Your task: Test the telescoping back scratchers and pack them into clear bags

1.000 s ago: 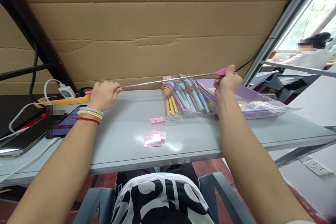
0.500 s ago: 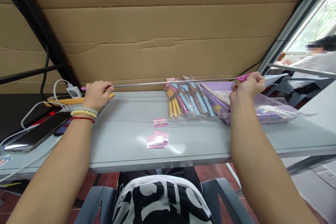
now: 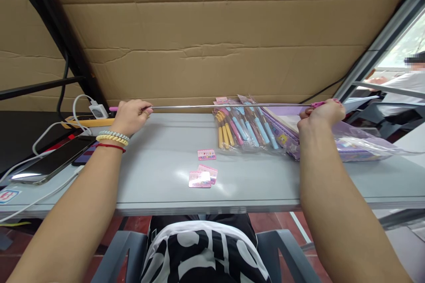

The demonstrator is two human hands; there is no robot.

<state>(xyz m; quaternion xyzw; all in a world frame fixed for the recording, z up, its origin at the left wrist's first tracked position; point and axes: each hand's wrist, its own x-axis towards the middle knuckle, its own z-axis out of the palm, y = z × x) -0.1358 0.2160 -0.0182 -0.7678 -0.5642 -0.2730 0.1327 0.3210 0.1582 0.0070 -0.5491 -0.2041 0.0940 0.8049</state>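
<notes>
A thin metal rod (image 3: 186, 107) with pink ends is stretched level between my hands above the back of the table; it looks like a telescopic back scratcher. My left hand (image 3: 132, 116) is closed round it near one end, with a pink tip poking out to the left. At the other end my right hand (image 3: 321, 112) is closed on the pink part. Below the rod lie clear-bagged tools with blue handles (image 3: 247, 128) and yellow handles (image 3: 225, 135), their light-blue heads claw-like. Several small pink cards (image 3: 199, 179) lie in front.
A purple pouch (image 3: 352, 143) in clear plastic lies under my right wrist. Phones (image 3: 55, 159), white cables and a charger (image 3: 98, 109) sit at the left. Cardboard (image 3: 212, 22) walls the back of the grey table (image 3: 166, 154). Another person (image 3: 407, 86) is at the far right.
My right hand has moved out to the right with its pink end, and the rod between my hands has grown longer. My view has shifted a little left.
</notes>
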